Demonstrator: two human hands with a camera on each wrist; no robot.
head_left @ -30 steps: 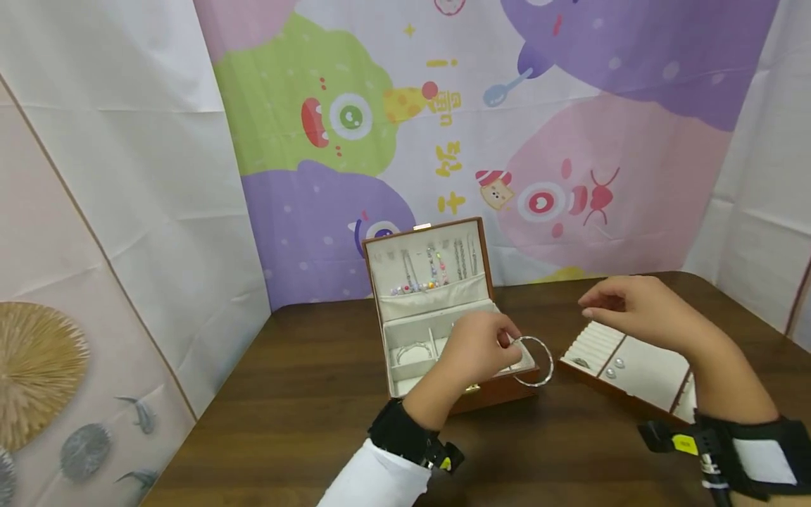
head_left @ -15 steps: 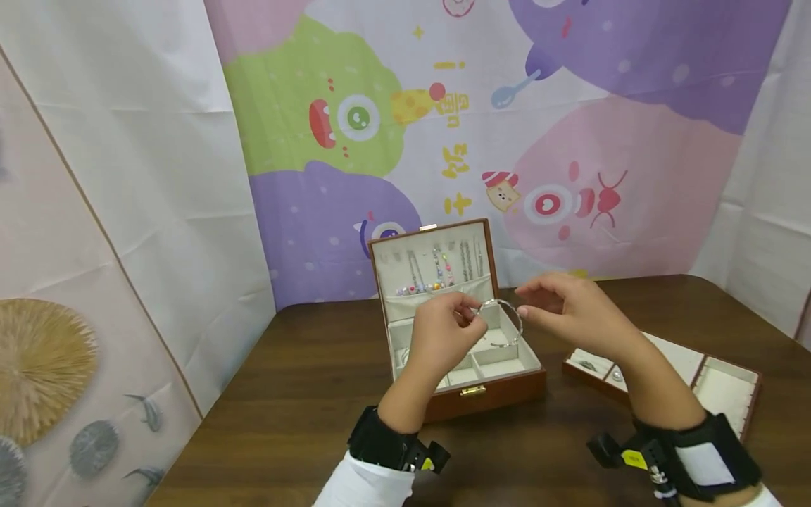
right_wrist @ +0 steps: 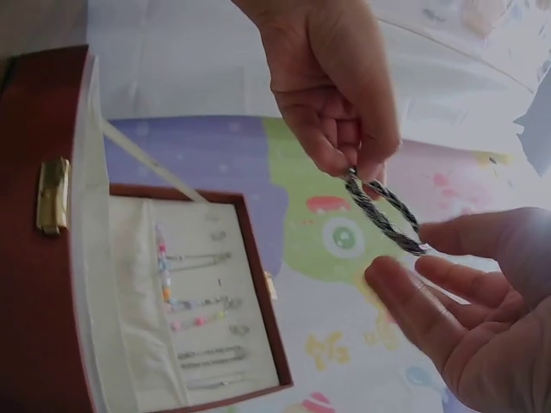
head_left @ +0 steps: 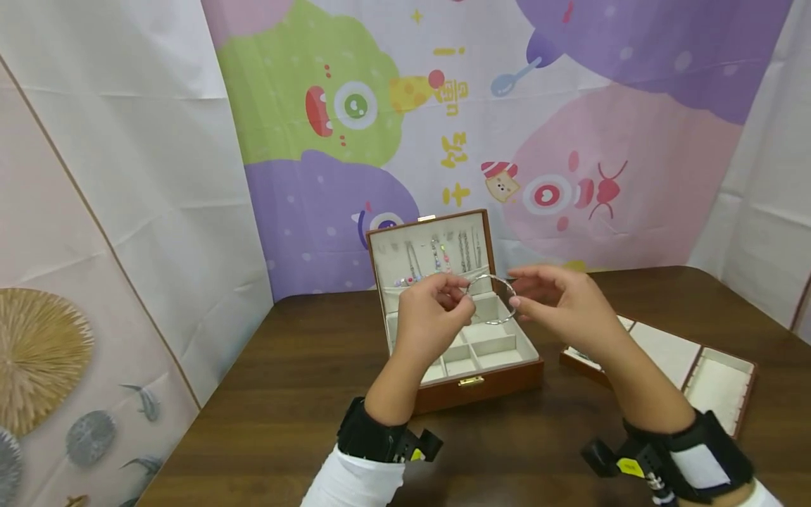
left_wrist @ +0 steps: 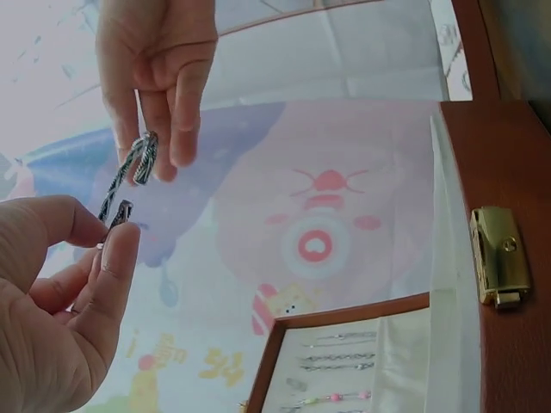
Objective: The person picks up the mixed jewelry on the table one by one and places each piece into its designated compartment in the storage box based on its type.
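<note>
A silver twisted bangle (head_left: 497, 322) is held upright over the brown jewellery box (head_left: 494, 388), whose lid stands up. My left hand (head_left: 431, 313) pinches its left side between thumb and fingertips. On the opposite side, my right hand (head_left: 564, 303) has its thumb at the ring and its other fingers loosely extended around it. In the right wrist view, the bangle (right_wrist: 379, 219) spans the gap between both hands, its band dark and rope-like. Cream compartments of the box lie below, and the left hand covers part of them.
Necklaces (head_left: 465, 248) hang inside the raised lid above a fabric pocket. A separate cream-lined tray (head_left: 665, 346) lies on the dark wooden table (head_left: 266, 394) to the right, partly behind my right forearm. A cartoon-printed cloth (head_left: 456, 127) hangs behind the table.
My left hand has lifted the bangle from low over the box's front right corner, up and leftward. My right hand has come left from above the tray to the bangle.
</note>
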